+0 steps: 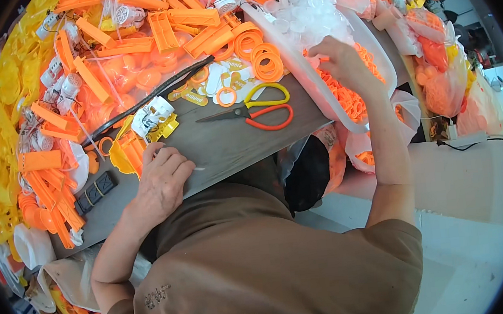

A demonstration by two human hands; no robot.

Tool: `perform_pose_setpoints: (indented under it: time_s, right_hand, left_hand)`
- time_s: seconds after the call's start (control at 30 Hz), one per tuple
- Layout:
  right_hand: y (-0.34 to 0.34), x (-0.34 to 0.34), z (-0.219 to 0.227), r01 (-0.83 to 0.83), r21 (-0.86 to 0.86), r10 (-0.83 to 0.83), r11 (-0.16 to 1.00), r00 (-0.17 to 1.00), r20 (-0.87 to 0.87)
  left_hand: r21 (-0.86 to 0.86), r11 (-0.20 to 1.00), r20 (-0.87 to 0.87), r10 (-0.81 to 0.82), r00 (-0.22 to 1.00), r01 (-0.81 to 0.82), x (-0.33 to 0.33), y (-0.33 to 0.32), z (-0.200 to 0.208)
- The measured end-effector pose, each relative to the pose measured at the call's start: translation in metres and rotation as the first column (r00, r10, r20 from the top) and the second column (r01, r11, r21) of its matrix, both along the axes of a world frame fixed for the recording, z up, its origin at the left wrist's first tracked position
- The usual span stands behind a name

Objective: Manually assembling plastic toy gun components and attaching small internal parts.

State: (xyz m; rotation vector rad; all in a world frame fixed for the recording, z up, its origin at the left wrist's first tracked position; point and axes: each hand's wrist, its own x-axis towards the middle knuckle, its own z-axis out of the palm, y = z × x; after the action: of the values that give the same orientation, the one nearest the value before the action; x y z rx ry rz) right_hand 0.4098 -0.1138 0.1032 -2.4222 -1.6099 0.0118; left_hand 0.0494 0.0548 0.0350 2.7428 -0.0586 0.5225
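Ideally, we steady the yellow-and-orange assembly (129,148) at ten o'clock with our curled left hand (165,177), its grip unclear. Our right hand (340,61), fingers bent, reaches into the bin (292,62) at two o'clock, holding we can't tell what; pinch lightly.

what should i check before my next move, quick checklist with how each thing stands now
1. Left hand at the yellow piece near the table edge: ok; how firm its hold is, cannot tell.
2. Right hand over the white tub: ok.
3. Something picked up by the right hand: cannot tell, its grip is not clear.
4. Orange rings available in the tub: ok, plenty lie in it.
5. Scissors apart from both hands: ok, they lie on the table between them.
6. Parts sorted tidily: not ok, orange pieces lie heaped at odd angles.
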Motion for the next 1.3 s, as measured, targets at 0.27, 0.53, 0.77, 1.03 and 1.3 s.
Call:
perform_pose_setpoints:
  time_s: [0.27,0.53,0.77,1.03,1.3]
  right_hand:
    - [0.002,0.004,-0.018,-0.122,-0.036,0.124,0.992,0.990,0.074]
    - [0.025,-0.120,-0.003,0.128,0.508,0.342,0.852,0.598,-0.725]
    - [0.069,-0.197,-0.072,0.353,0.407,0.525,0.842,-0.367,-0.768]
    - [0.079,-0.207,-0.072,0.290,0.413,0.501,0.863,-0.387,-0.774]
    - [0.081,-0.213,-0.068,0.260,0.463,0.520,0.848,-0.236,-0.821]
  left_hand:
    - [-0.344,0.927,0.191,0.228,0.955,-0.152,0.015,0.000,0.007]
    - [-0.761,0.608,0.050,0.404,0.913,-0.228,0.015,-0.001,0.013]
    - [-0.726,0.662,0.152,0.418,0.895,-0.185,0.011,-0.004,0.011]
    - [-0.611,0.763,0.248,0.437,0.865,-0.211,0.005,0.002,0.004]
    - [-0.582,0.776,0.235,0.447,0.863,-0.244,0.003,0.001,0.007]
